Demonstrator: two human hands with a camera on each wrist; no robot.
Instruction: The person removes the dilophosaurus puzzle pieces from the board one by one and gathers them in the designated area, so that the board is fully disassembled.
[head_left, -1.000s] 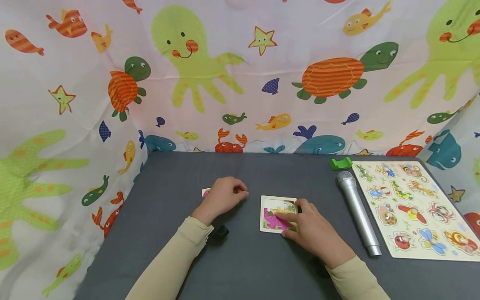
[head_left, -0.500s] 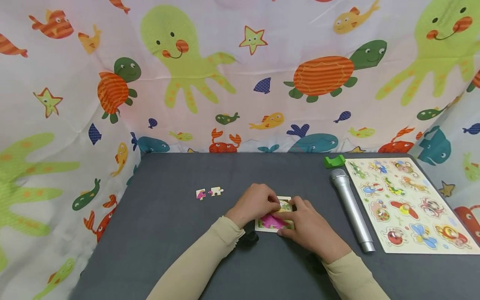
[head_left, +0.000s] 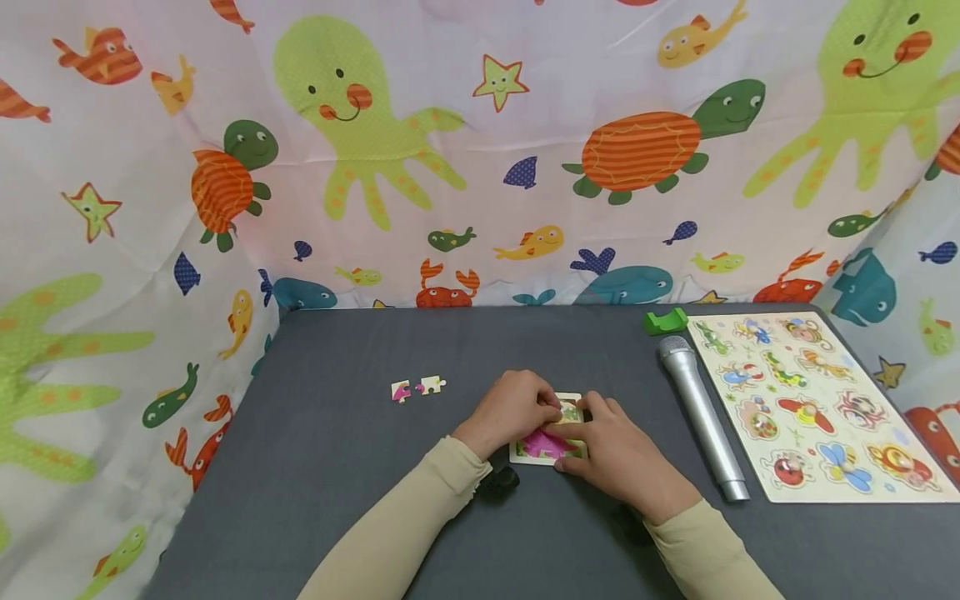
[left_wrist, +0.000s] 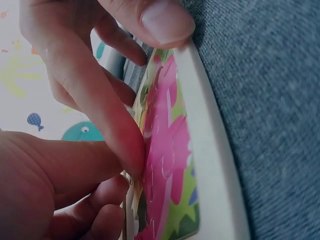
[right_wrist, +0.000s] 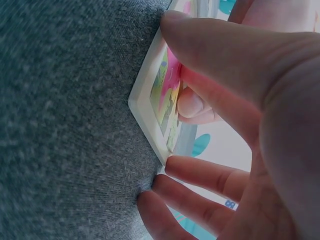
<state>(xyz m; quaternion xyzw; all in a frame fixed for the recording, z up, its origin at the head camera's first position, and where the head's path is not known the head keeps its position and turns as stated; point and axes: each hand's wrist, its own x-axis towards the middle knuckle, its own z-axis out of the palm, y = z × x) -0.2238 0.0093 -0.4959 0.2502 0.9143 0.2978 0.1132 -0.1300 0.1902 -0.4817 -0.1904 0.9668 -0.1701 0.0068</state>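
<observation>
Now bending the left hand (head_left: 513,408) over the left side of the puzzle tray (left_wrist: 206,135), after hovering left of that tray a second ago, and so apparently bringing the work of both hands together on its inlaid picture (left_wrist: 165,150); drawing left thumb and fingertips close together but hiding the space between, so cannot tell about any piece pinched there; gripping the tray's right side with the right hand (head_left: 615,454), setting the thumb on the near rim and pressing the index finger onto the picture; keeping the tray flat between both hands on the fibrous-grained grey table (head_left: 315,483); exposing one pink-marked puzzle piece (head_left: 400,390) and one mostly cream puzzle piece (head_left: 431,384) left of the tray, with flat, knobbed outlines; framing pink and green areas and curved seams with a thick, smooth, pale rim; and, right of the tray, leaving a slender silvery microphone (head_left: 705,425) lying untouched
</observation>
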